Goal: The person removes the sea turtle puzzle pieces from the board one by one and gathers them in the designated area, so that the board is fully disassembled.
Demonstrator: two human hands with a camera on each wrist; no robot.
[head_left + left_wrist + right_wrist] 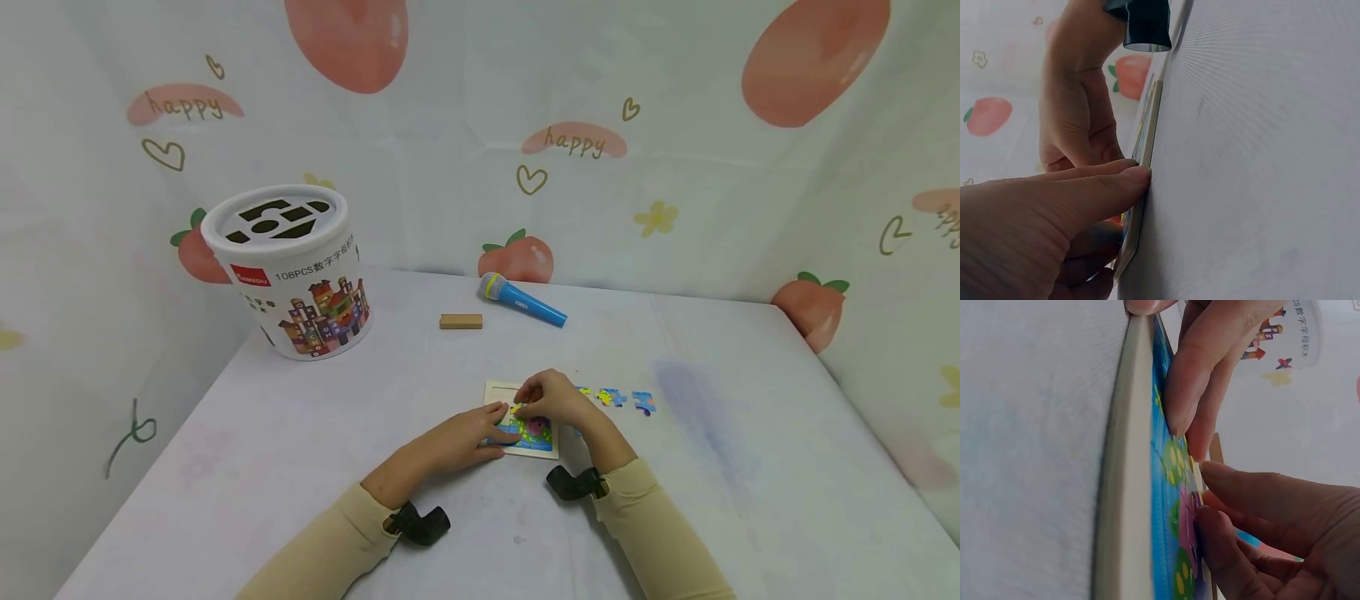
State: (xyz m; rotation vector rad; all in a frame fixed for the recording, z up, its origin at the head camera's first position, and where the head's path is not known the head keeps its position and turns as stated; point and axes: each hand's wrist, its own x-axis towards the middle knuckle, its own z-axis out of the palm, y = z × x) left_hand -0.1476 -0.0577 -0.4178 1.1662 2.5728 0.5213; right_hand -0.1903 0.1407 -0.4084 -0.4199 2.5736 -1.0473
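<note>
A small jigsaw puzzle [537,430] with a blue, green and pink picture lies in a pale wooden frame [501,387] on the table. My left hand [465,437] rests on its left side, fingers extended over the picture. In the left wrist view the left thumb [1110,190] touches the frame's edge. Over the upper part of the puzzle, my right hand [558,398] is bent down, its thumb and forefinger pinching a puzzle piece [1196,499] at the picture's surface. Most of that piece is hidden by the fingertips.
Several loose puzzle pieces [643,402] lie right of the frame. Behind it are a wooden block [461,322] and a blue toy microphone [531,303]. A large white bucket [315,292] with a cut-out lid stands at the back left, before a patterned cloth [435,167].
</note>
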